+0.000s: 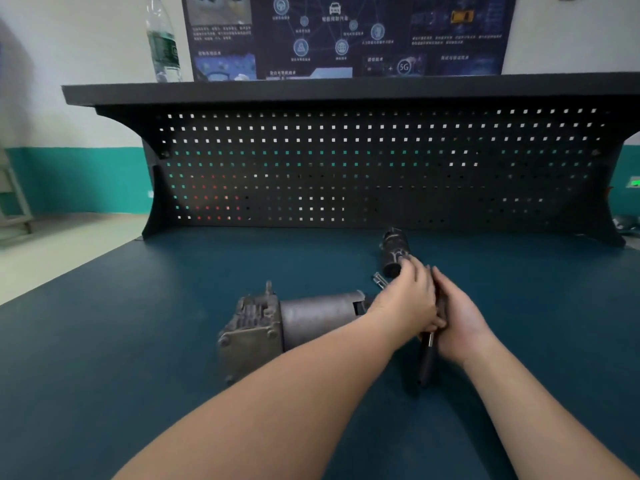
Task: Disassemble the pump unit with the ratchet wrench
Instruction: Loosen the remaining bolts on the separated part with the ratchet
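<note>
Both forearms extended, left grip and right grip curled, touching.

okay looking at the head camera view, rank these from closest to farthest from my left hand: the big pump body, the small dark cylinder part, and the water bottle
From the left hand:
1. Small dark cylinder part, just beyond the fingertips, seemingly touching them.
2. Pump body, lying beside the wrist on the left; nearly as near, so 1 and 2 are a close call.
3. Water bottle, far off on the top shelf, back left.

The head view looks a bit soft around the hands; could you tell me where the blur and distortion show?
In the head view, motion blur smears the left hand, the right hand and the ratchet wrench between them; the pump unit is sharper; wide-angle distortion bows the pegboard and its shelf edge; lighting is dim, without glare.
</note>
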`<move>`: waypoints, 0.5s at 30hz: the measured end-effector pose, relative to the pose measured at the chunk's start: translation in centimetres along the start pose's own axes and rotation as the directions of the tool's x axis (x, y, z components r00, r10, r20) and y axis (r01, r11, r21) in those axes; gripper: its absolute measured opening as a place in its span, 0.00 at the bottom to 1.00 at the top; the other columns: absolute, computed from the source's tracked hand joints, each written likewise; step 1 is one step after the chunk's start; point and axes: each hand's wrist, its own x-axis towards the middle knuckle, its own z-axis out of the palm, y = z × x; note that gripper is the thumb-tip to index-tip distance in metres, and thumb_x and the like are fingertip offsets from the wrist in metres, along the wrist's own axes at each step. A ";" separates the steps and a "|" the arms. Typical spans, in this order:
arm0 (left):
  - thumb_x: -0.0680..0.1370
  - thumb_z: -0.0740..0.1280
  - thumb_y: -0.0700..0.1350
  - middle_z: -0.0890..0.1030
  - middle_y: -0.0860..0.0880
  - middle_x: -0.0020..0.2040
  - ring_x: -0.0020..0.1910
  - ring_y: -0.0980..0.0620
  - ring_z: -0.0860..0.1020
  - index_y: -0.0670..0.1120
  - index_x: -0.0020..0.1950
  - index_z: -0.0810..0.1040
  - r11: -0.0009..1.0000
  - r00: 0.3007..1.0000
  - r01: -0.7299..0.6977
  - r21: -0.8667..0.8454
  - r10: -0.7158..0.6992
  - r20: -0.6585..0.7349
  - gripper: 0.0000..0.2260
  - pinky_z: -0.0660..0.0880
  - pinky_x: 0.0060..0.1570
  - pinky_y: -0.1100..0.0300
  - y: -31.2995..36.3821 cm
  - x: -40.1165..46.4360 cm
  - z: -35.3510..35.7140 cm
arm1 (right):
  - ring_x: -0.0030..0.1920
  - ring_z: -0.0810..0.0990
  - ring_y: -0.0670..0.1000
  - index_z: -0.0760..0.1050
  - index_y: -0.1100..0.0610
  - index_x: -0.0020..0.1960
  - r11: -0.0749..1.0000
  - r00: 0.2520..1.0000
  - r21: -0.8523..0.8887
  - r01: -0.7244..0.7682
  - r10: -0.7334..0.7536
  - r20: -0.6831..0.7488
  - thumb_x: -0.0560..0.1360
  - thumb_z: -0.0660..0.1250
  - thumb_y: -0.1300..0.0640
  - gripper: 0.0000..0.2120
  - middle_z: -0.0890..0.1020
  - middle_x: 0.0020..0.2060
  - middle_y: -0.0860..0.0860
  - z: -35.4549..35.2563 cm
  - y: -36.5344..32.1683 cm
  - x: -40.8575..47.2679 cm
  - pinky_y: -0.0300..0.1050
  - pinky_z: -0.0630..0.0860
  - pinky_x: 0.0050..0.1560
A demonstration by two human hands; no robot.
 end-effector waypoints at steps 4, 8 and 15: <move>0.84 0.47 0.40 0.65 0.31 0.71 0.66 0.30 0.67 0.28 0.73 0.55 0.989 0.966 0.144 -0.025 -0.135 0.219 0.21 0.69 0.63 0.42 2.1 -2.2 1.1 | 0.44 0.86 0.49 0.85 0.48 0.50 0.992 0.996 -0.097 -0.086 0.089 0.022 0.77 0.64 0.44 0.13 0.86 0.48 0.49 2.2 2.3 -0.4 0.40 0.80 0.34; 0.83 0.49 0.40 0.68 0.33 0.69 0.65 0.32 0.69 0.31 0.73 0.58 0.985 0.953 0.173 -0.026 -0.161 0.257 0.20 0.67 0.63 0.41 2.9 -3.0 1.6 | 0.38 0.86 0.51 0.86 0.52 0.47 0.980 0.992 -0.161 -0.117 0.109 -0.058 0.73 0.70 0.45 0.12 0.87 0.41 0.53 2.5 3.1 -0.9 0.42 0.79 0.30; 0.82 0.51 0.40 0.72 0.38 0.66 0.61 0.42 0.73 0.31 0.72 0.57 0.917 0.957 0.284 -0.279 -0.254 0.138 0.21 0.70 0.56 0.51 2.3 -3.0 1.8 | 0.16 0.64 0.44 0.76 0.55 0.39 0.990 0.963 -0.138 0.022 -0.059 -0.265 0.77 0.66 0.47 0.14 0.69 0.20 0.48 2.1 2.3 -1.6 0.34 0.63 0.18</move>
